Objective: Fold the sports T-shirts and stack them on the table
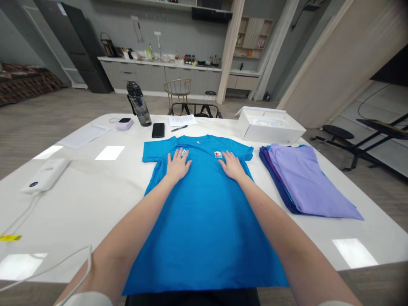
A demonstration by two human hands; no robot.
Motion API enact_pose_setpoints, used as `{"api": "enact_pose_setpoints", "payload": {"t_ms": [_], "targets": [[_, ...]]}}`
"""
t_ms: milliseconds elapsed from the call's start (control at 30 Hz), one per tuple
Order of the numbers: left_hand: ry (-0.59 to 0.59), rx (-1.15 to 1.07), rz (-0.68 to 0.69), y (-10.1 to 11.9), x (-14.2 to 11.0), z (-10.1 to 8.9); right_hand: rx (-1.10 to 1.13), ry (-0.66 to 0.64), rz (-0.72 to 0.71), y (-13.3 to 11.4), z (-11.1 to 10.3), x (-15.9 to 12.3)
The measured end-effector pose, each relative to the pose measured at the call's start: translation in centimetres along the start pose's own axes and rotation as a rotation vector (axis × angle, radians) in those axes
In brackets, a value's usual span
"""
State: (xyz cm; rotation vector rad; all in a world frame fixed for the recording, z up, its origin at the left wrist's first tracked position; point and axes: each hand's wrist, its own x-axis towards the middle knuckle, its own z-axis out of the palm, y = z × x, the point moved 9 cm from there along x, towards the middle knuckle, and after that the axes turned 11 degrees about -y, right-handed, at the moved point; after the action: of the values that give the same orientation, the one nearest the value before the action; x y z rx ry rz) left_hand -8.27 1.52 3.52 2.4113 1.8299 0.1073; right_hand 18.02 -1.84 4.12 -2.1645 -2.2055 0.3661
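The left hand [177, 165] and right hand [232, 165] lie spread on a bright blue T-shirt [204, 221]; its red-star badge [218, 154] is unreadable.

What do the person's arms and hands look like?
The bare left forearm and bare right forearm have no watch. The left hand and right hand show no gloves or rings. Pale fabric sleeves show at the bottom edge, and a thin white cable runs beside the left forearm.

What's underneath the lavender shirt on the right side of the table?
Along the edge of the folded lavender shirt, a purple garment and a navy garment show stacked beneath it. Most of both is covered, so anything lower down can't be seen.
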Motion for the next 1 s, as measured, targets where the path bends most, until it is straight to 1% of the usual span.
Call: {"api": "enact_pose_setpoints", "payload": {"t_ms": [67, 133, 167, 200, 233, 267, 333, 367, 400, 433, 467, 500, 600, 633, 667, 700, 733, 800, 833, 867, 900, 1000], "targets": [[-0.003, -0.009, -0.102, -3.5, 1.4, 0.0, -0.041, 0.021, 0.262, 4.2, -0.3, 0.7], [-0.051, -0.050, -0.251, -7.5, 2.0, 0.6, -0.094, 0.026, 0.506, 8.0, -0.3, -0.1], [-0.052, -0.057, -0.318, -9.2, 2.1, 0.7, -0.120, 0.020, 0.586, 9.2, -0.4, -0.5], [-0.046, -0.058, -0.373, -10.6, 2.3, 0.6, -0.144, 0.027, 0.623, 9.9, -0.5, -0.6], [-0.034, -0.053, -0.406, -11.4, 2.5, 0.5, -0.165, 0.052, 0.612, 10.0, -0.9, -0.3], [-0.019, -0.047, -0.412, -11.8, 2.9, 0.3, -0.178, 0.090, 0.556, 9.5, -1.4, 0.3], [-0.030, -0.050, -0.387, -11.8, 4.1, 0.3, -0.159, 0.144, 0.358, 7.7, -2.1, 2.3], [-0.052, -0.060, -0.375, -11.7, 4.8, 0.4, -0.124, 0.125, 0.272, 7.1, -2.0, 3.5], [-0.078, -0.073, -0.374, -11.7, 5.5, 0.6, -0.084, 0.082, 0.229, 6.9, -1.6, 4.6], [-0.105, -0.087, -0.388, -11.9, 6.0, 0.9, -0.046, 0.033, 0.239, 7.4, -1.2, 5.5], [-0.123, -0.098, -0.408, -12.2, 6.4, 1.1, -0.015, -0.003, 0.301, 8.5, -0.9, 6.2], [-0.132, -0.105, -0.425, -12.6, 6.7, 1.3, 0.006, -0.017, 0.394, 10.1, -0.7, 6.6], [-0.135, -0.112, -0.438, -13.5, 7.1, 1.4, 0.052, 0.013, 0.672, 14.7, -0.7, 6.4], [-0.134, -0.112, -0.435, -13.7, 7.1, 1.4, 0.064, 0.019, 0.728, 15.6, -0.8, 6.3], [-0.138, -0.112, -0.433, -13.8, 7.1, 1.4, 0.062, 0.028, 0.746, 16.1, -0.9, 6.5], [-0.144, -0.112, -0.431, -13.9, 7.1, 1.3, 0.045, 0.045, 0.715, 15.9, -1.1, 6.9], [-0.149, -0.112, -0.428, -13.9, 7.0, 1.3, 0.020, 0.058, 0.639, 15.1, -1.2, 7.5], [-0.154, -0.112, -0.430, -14.0, 7.0, 1.1, -0.010, 0.038, 0.439, 12.6, -0.9, 9.1], [-0.157, -0.113, -0.432, -14.0, 7.0, 1.1, -0.001, 0.001, 0.366, 11.5, -0.4, 9.8], [-0.158, -0.115, -0.435, -14.2, 7.1, 1.2, 0.020, -0.046, 0.334, 10.7, 0.1, 10.3], [-0.159, -0.119, -0.438, -14.4, 7.1, 1.2, 0.044, -0.089, 0.336, 10.3, 0.6, 10.7], [-0.158, -0.136, -0.451, -15.5, 7.4, 1.3, 0.072, -0.142, 0.366, 10.3, 1.0, 11.4]]}}
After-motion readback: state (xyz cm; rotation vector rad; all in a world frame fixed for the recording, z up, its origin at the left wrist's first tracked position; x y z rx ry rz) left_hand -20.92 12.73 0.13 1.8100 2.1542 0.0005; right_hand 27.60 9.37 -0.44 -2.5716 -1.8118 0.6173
